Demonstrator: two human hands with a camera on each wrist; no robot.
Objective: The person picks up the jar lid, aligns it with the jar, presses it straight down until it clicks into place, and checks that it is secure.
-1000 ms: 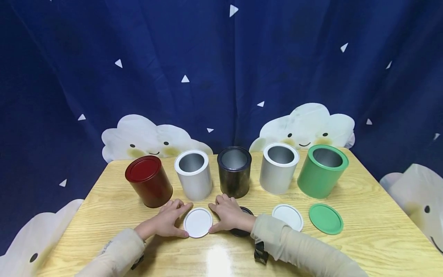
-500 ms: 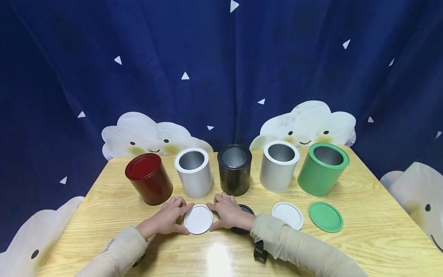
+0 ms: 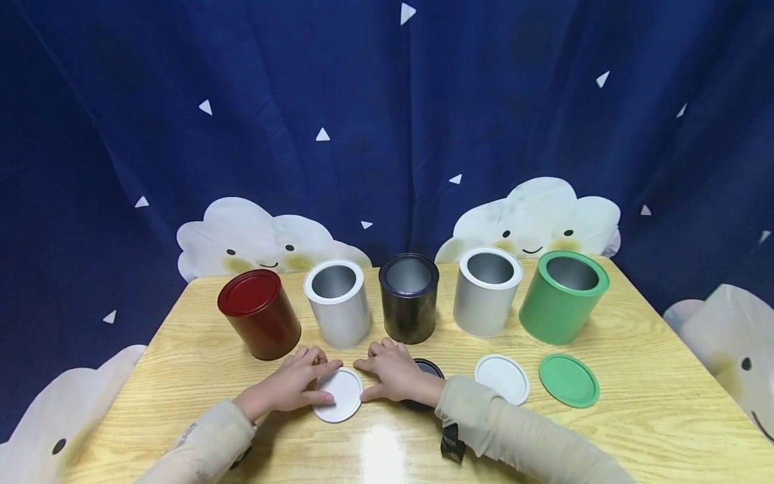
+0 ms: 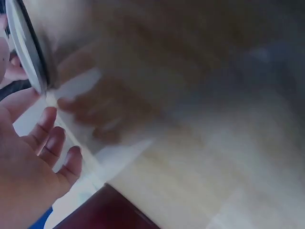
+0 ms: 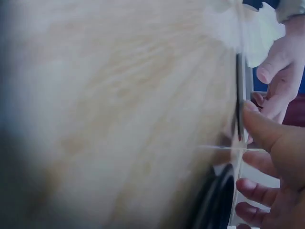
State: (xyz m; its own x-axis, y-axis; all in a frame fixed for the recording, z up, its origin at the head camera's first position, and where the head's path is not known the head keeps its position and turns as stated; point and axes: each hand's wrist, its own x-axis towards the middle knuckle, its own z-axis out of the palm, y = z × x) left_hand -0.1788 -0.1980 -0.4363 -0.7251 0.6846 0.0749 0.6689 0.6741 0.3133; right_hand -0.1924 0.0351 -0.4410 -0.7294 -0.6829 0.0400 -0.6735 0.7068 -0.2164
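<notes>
A round white lid (image 3: 340, 398) lies between the two hands in the head view. My left hand (image 3: 293, 381) holds its left side, the thumb overlapping the top and the index finger at the far rim. In the left wrist view the lid (image 4: 26, 43) appears edge-on, an index fingertip at its end and the other fingers loosely bent. My right hand (image 3: 393, 373) has its thumb at the right rim, while its index finger stands apart beyond the lid. A black lid (image 3: 429, 368) is partly hidden beneath this hand.
Behind the hands stand a dark red can (image 3: 263, 323) with its lid on, an open white can (image 3: 340, 316), an open black can (image 3: 411, 316), another open white can (image 3: 484, 309) and an open green can (image 3: 556, 312). A second white lid (image 3: 503, 378) and a green lid (image 3: 570, 380) lie to the right.
The white lid has shifted slightly left and toward the person. My left thumb now overlaps its top, and my right index finger has come away from the rim. The cans stay put.
</notes>
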